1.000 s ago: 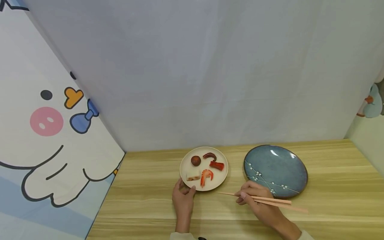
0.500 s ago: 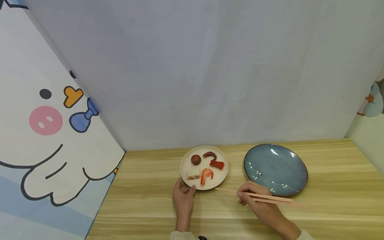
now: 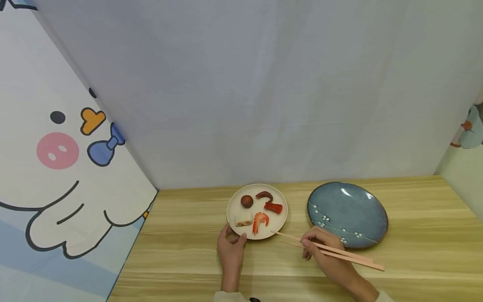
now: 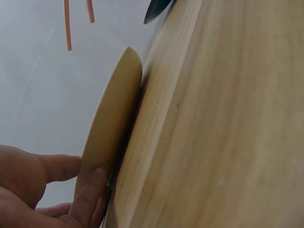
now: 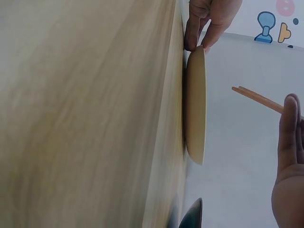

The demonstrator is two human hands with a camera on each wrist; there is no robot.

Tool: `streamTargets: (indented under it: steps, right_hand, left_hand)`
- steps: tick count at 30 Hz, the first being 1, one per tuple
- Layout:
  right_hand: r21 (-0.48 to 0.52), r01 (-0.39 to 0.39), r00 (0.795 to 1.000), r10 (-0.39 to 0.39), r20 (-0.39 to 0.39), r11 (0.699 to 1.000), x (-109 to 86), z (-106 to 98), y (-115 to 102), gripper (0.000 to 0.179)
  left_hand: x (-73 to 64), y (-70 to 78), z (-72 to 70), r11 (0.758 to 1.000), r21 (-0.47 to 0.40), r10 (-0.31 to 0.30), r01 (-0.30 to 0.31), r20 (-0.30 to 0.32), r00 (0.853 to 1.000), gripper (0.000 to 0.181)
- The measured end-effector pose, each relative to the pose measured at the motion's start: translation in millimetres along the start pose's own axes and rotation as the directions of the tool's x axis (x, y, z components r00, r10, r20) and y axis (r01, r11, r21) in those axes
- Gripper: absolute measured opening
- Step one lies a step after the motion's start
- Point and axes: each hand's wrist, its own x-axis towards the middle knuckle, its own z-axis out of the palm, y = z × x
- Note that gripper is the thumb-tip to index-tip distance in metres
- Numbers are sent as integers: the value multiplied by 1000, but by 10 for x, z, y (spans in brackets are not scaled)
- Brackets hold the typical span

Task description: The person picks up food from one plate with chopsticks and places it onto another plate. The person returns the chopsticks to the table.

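My left hand point(image 3: 231, 251) holds the front-left rim of a round cream plate point(image 3: 278, 222), thumb and fingers against its edge. On this plate lie an orange shrimp point(image 3: 259, 221), a brown ball point(image 3: 247, 201), a dark curled tentacle point(image 3: 266, 194), a red piece point(image 3: 273, 207) and a whitish block point(image 3: 243, 220). A pair of wooden chopsticks point(image 3: 358, 262) is gripped in my right hand point(image 3: 329, 240). Their tips stand slightly apart by the plate's right front edge. Both wrist views show the chopsticks point(image 5: 259, 98) raised above the tabletop, touching no food.
A blue oval plate point(image 3: 351, 209) with white blossom decoration sits to the right, just behind my right hand. Wood-grain tabletop point(image 3: 181, 251) runs under everything. A pale curtain point(image 3: 286, 105) rises at the back, and a cartoon-printed cloth point(image 3: 75, 218) hangs on the left.
The chopsticks' tips have shifted up toward the cream plate's rim and spread further apart. My right hand has moved only slightly. My left hand and the food stay in place.
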Motion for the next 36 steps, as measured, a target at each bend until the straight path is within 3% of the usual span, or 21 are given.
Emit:
streamTargets:
  steps: [8, 15, 24, 31, 36]
  right_hand:
    - [11, -37, 999, 37, -12, 999, -18, -12, -20, 21]
    - [36, -30, 999, 30, 22, 999, -4, -15, -29, 22]
    - [29, -146, 983, 149, -106, 989, -11, 3, -62, 15]
    - [-14, -87, 994, 86, -69, 996, 10, 3, -57, 23]
    - [-11, -109, 992, 108, -61, 994, 17, 13, -80, 23]
  left_hand:
    - [7, 8, -5, 1000, -11, -9, 9, 11, 1000, 62]
    - [7, 3, -14, 1000, 4, 2, -2, 9, 1000, 62]
    - [1, 15, -12, 1000, -1, 13, -13, 5, 1000, 64]
    - [-11, 25, -20, 1000, 5, 12, -12, 3, 1000, 64]
    - [-17, 32, -24, 1000, 5, 15, -15, 6, 1000, 63]
